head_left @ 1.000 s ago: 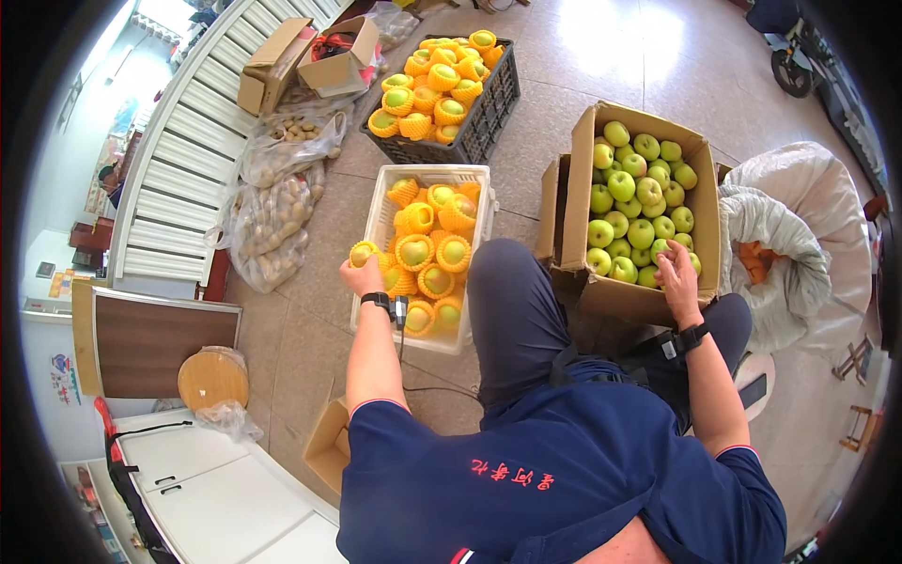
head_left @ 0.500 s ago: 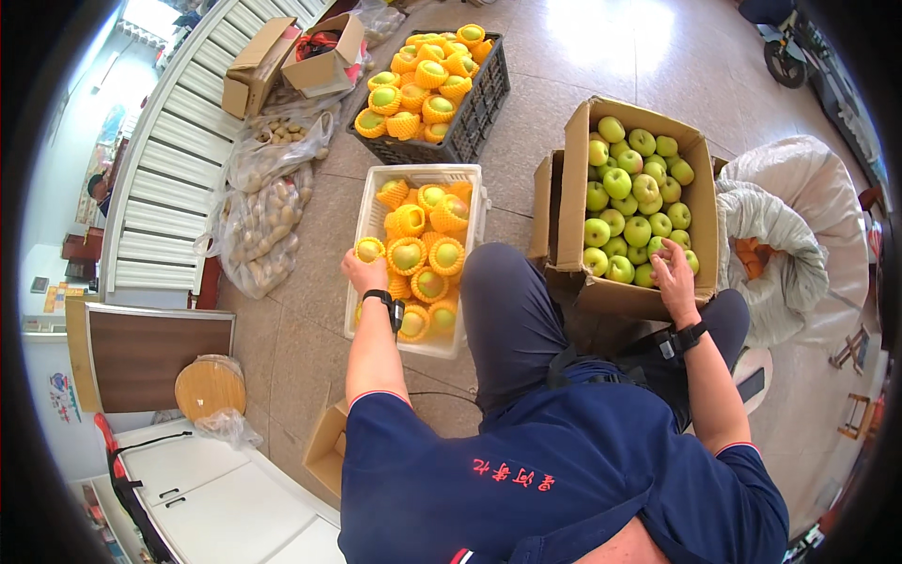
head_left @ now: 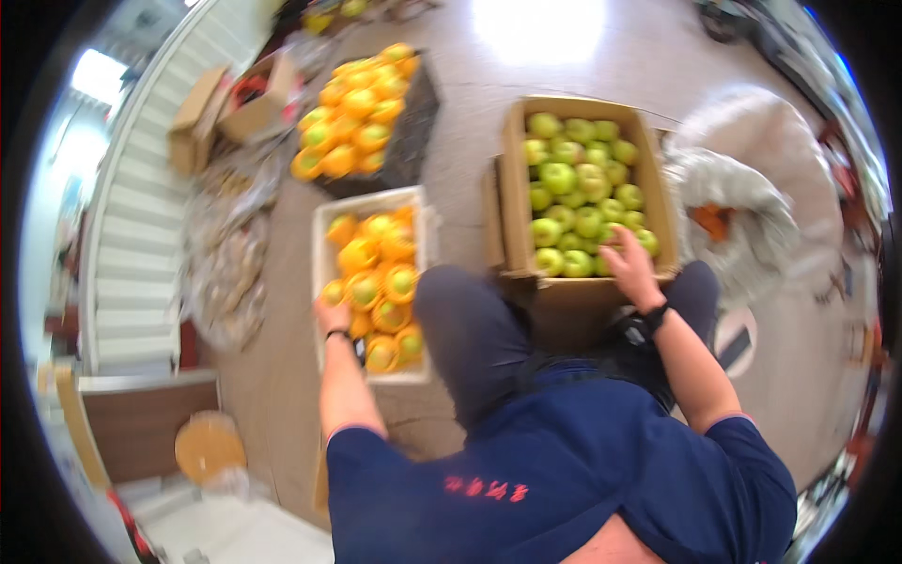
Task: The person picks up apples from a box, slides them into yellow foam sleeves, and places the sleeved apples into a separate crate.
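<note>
At the left rim of a white plastic crate [head_left: 420, 282], my left hand [head_left: 330, 318] is closed on a green apple in a yellow foam net [head_left: 333, 292]. More apples in yellow foam nets [head_left: 365, 289] fill that crate. Bare green apples [head_left: 569, 179] lie in the open cardboard box [head_left: 657, 179] to the right. My right hand [head_left: 635, 268] reaches over the box's near edge, its fingers apart and touching the apples near the front. Motion blur softens the fingertips, and the palm is turned out of sight.
Beyond the white crate stands a black crate [head_left: 411, 132] heaped with netted apples. Clear plastic bags [head_left: 230, 254] lie along the left. A large pale sack [head_left: 742, 202] with something orange inside stands right of the box. A round wooden board [head_left: 209, 447] rests at lower left.
The whole view has shifted, with crates and box now further left. Both hands keep much the same places, the left at the netted apple, the right over the bare apples.
</note>
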The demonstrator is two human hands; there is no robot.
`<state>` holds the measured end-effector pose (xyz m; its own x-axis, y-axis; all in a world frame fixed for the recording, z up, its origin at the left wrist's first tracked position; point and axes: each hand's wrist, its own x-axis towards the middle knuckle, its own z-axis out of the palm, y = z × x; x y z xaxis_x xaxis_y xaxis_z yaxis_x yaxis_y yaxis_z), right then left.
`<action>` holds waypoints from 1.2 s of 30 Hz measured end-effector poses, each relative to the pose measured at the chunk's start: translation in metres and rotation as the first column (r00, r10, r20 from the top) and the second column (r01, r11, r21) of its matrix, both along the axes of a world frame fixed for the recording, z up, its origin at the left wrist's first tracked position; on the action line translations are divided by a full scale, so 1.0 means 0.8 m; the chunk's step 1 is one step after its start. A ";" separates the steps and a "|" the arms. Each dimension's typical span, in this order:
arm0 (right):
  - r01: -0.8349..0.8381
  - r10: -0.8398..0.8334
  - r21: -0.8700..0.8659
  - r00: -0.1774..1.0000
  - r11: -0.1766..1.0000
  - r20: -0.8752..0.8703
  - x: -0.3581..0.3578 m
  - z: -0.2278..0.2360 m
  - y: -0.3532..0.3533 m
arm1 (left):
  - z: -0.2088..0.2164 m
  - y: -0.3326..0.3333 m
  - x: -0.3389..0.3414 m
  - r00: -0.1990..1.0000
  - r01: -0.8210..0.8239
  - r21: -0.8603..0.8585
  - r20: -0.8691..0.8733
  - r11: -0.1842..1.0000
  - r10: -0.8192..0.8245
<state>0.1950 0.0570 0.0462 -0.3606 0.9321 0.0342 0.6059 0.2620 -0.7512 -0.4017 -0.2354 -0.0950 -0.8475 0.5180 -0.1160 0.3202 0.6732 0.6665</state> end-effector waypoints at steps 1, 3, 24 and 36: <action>-0.061 0.064 0.029 0.993 0.998 -0.096 -0.020 0.008 0.001 | 0.019 -0.041 -0.045 1.000 -0.005 0.136 -0.028 0.991 0.009; -0.004 0.005 -0.104 1.000 0.995 0.008 -0.008 0.003 -0.002 | -0.006 -0.019 -0.005 0.998 0.050 0.112 0.020 0.992 -0.053; 0.065 -0.317 -0.471 0.819 0.880 -0.479 0.105 0.060 0.088 | 0.287 0.250 0.251 0.420 -0.208 0.674 0.716 0.709 -0.558; 0.524 -0.574 -0.546 0.813 0.653 0.093 0.314 -0.024 0.206 | 0.193 0.318 0.507 0.050 -0.058 0.474 0.881 0.879 -0.471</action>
